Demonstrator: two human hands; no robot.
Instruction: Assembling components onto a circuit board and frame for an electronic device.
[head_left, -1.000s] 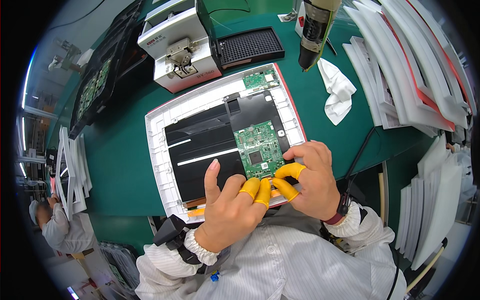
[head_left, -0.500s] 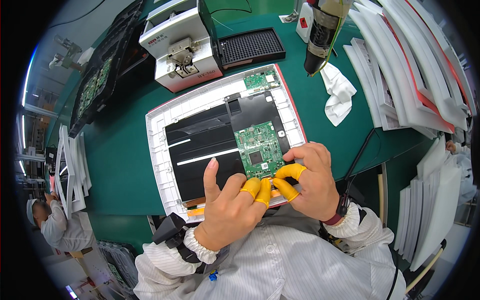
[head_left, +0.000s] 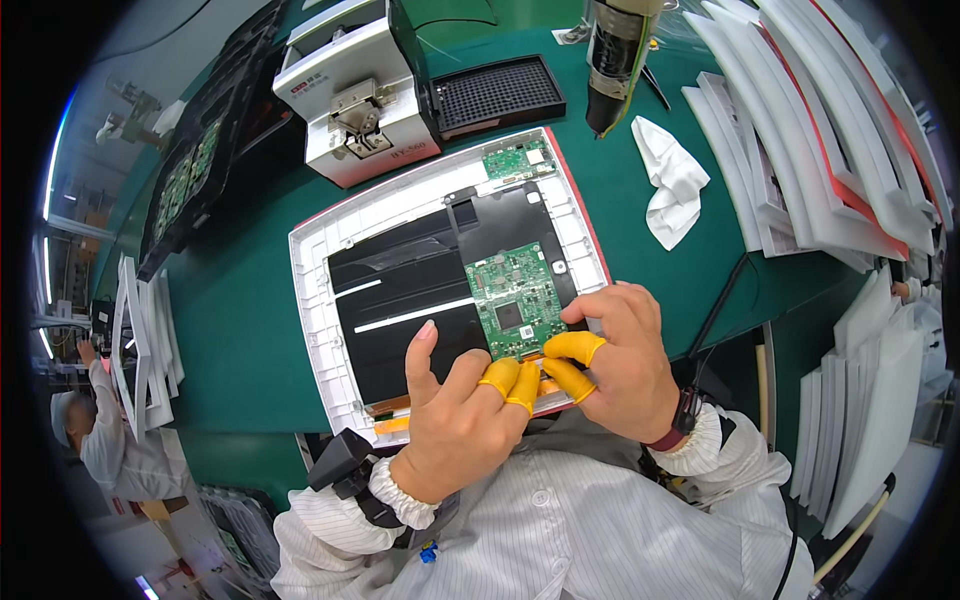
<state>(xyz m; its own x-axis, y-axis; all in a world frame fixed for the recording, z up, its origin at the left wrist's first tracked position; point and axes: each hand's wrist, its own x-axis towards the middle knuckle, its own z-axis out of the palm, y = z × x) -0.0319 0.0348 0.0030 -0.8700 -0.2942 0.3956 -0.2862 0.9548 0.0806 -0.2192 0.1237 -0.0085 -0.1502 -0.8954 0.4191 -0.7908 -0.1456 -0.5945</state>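
In front of me lies an open white display housing [head_left: 311, 300] with a red outer edge, its inside facing up. A black panel [head_left: 395, 290] fills its middle, and a green circuit board [head_left: 512, 290] sits at the panel's right side. At the board's near edge is an orange flex cable [head_left: 548, 386]. My left hand [head_left: 462, 420] has its yellow-cotted thumb and index finger closed at this cable, another finger raised. From the right, my right hand [head_left: 628, 365] pinches there with two yellow-cotted fingers. The fingertips partly hide the cable's connection.
A white bench machine [head_left: 370, 110] and a black perforated tray [head_left: 502, 95] stand behind the housing. An electric screwdriver [head_left: 612, 75] hangs above a crumpled white cloth [head_left: 670, 185]. White panels [head_left: 800, 130] are stacked at right; a rack with boards [head_left: 190, 175] stands left. A co-worker [head_left: 110, 430] sits far left.
My hands stay at the cable, with the right fingertips shifted slightly. The whole view has moved a little. At far left the co-worker's arm is raised higher.
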